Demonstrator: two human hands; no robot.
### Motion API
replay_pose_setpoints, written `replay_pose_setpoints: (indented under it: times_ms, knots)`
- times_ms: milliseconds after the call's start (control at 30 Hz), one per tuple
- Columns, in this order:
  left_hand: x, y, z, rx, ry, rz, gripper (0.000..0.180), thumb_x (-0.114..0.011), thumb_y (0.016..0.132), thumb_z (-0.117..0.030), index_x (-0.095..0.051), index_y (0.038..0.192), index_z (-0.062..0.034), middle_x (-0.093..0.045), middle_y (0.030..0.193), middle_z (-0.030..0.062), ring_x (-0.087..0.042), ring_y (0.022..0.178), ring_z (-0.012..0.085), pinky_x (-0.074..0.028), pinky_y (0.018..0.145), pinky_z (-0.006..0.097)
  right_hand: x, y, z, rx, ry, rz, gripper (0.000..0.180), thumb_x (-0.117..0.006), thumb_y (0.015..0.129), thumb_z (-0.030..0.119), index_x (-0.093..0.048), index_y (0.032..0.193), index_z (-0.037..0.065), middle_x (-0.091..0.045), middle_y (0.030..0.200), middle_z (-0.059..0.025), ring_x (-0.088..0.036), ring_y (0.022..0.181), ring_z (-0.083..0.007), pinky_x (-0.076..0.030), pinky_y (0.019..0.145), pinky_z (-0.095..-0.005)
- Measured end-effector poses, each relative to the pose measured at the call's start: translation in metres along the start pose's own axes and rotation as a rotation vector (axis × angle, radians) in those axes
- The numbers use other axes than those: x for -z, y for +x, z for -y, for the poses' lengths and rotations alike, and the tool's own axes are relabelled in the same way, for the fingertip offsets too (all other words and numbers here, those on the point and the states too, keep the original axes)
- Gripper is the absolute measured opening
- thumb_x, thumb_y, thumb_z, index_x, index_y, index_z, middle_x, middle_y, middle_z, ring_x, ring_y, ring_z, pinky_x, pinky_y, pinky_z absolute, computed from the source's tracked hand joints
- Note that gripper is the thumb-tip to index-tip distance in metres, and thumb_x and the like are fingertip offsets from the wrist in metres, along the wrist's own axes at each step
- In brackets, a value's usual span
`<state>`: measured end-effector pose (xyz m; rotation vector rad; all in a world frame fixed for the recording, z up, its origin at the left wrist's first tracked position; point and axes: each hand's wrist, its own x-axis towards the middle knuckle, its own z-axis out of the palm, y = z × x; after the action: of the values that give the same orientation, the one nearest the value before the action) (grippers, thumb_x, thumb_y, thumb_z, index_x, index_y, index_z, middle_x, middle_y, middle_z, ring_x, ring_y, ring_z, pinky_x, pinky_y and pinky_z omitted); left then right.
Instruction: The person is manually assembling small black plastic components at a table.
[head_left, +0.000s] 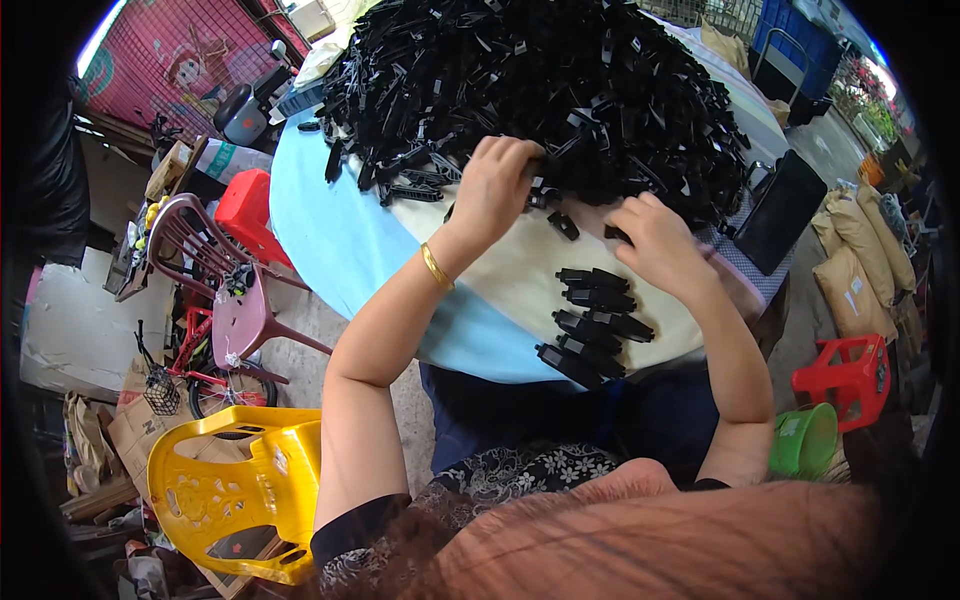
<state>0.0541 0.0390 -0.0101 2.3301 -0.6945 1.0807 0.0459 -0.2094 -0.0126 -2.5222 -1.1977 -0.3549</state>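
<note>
Left hand [492,188] clenched on a black part at the foot of the parts heap [540,90], right hand [655,238] curled at the heap's edge, grip unclear, finished pieces [592,325] rowed on the table [340,240], yellow chair [240,490] lower left.

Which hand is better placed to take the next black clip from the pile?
Probably the left hand: its fingers already rest on the edge of the pile. The right hand is nearer the row of laid-out clips, just short of the pile.
</note>
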Motion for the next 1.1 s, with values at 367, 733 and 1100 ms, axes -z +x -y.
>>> replay_pose_setpoints:
  times_ms: [367,733,1100]
  knots:
    - [-0.004,-0.028,-0.069,-0.144,-0.326,0.443,0.018,-0.068,0.073,-0.005,-0.062,0.090,-0.0034,-0.055,0.084,0.0093,-0.056,0.081,0.0253,-0.049,0.071,0.034,0.015,-0.031,0.003,-0.304,0.476,-0.069,0.013,-0.060,0.070,-0.004,-0.059,0.083,-0.003,-0.056,0.076,-0.0134,-0.057,0.066,-0.0247,-0.046,0.060,-0.0321]
    - [0.013,-0.026,-0.058,0.337,-0.341,0.704,0.018,-0.065,0.071,-0.006,-0.068,0.088,-0.0008,-0.061,0.086,0.0138,-0.060,0.079,0.0315,-0.050,0.074,0.038,0.010,-0.027,0.016,0.022,0.315,-0.110,0.023,-0.063,0.068,-0.004,-0.062,0.091,-0.003,-0.057,0.084,-0.0107,-0.056,0.079,-0.0267,-0.046,0.069,-0.0352]
    - [-0.002,-0.031,-0.056,0.226,-0.352,0.532,0.018,-0.065,0.069,-0.002,-0.068,0.087,0.0010,-0.061,0.082,0.0125,-0.060,0.076,0.0285,-0.049,0.069,0.035,-0.004,-0.013,0.012,0.068,0.319,-0.084,0.016,-0.056,0.065,-0.009,-0.062,0.079,-0.004,-0.057,0.080,-0.0117,-0.055,0.080,-0.0288,-0.045,0.068,-0.0354]
